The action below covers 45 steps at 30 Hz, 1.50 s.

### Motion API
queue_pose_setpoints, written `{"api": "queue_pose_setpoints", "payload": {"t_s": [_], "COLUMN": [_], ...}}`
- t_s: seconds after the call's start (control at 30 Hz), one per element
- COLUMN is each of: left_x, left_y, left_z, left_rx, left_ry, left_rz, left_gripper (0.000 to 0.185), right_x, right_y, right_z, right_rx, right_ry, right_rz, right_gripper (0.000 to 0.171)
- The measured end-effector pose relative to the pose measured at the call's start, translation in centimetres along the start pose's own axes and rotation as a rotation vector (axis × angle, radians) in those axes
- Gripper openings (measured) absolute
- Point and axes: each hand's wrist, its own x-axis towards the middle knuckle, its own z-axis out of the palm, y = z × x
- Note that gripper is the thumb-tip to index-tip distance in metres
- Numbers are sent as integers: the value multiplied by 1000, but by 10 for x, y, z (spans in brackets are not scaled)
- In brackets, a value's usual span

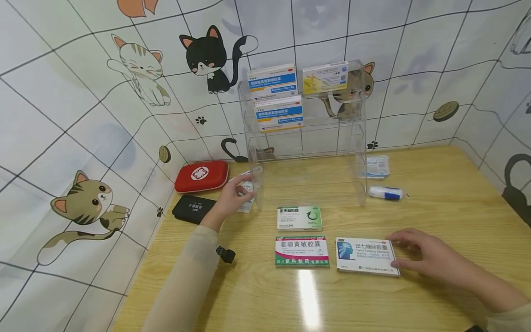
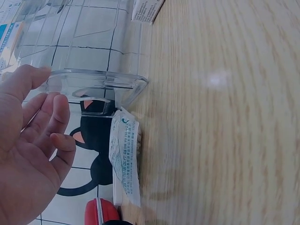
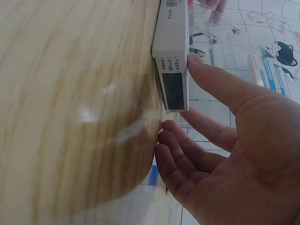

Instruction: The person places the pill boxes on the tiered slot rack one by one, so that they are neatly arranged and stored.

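My left hand (image 1: 239, 188) hovers with relaxed fingers at the front left corner of a clear acrylic rack (image 1: 361, 138). In the left wrist view the left hand (image 2: 51, 108) holds nothing, its thumb close to the rack's edge (image 2: 93, 79). A white sachet (image 2: 125, 159) lies on the table just beside it. My right hand (image 1: 396, 251) rests flat on the wooden table (image 1: 448, 207), its thumb touching the right end of a white box with a blue head (image 1: 367, 256). In the right wrist view the thumb of the right hand (image 3: 187, 108) touches that box (image 3: 171, 51).
A green-white box (image 1: 299, 218) and a red-green box (image 1: 302, 251) lie mid-table. The rack holds two blue-white boxes (image 1: 272, 82) and a yellow one (image 1: 325, 77). A red first-aid pouch (image 1: 201, 175), black case (image 1: 194, 208), gauze pack (image 1: 376, 166) and white-blue tube (image 1: 386, 193) lie around.
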Motion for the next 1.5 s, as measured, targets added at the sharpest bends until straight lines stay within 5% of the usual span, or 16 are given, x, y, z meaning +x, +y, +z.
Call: {"api": "queue_pose_setpoints", "payload": {"t_s": [0.47, 0.8, 1.1, 1.3, 1.5], "left_x": [-1, -2, -2, -1, -2], "left_y": [4, 4, 4, 3, 2], "left_z": [-2, 0, 1, 1, 1], "left_rx": [-21, -22, -12, -9, -16], "left_ry": [4, 4, -1, -8, -4], "left_rz": [-12, -13, -23, -54, -57], "left_gripper": [56, 56, 57, 56, 55], "right_x": [-4, 4, 45, 84, 130], "right_y": [-15, -32, -45, -70, -102], "right_z": [-4, -26, -56, -97, -140], "right_rx": [161, 159, 237, 217, 230], "right_ry": [10, 286, 534, 586, 693], "right_rz": [95, 42, -26, -45, -181], "right_gripper": [52, 16, 15, 21, 21]}}
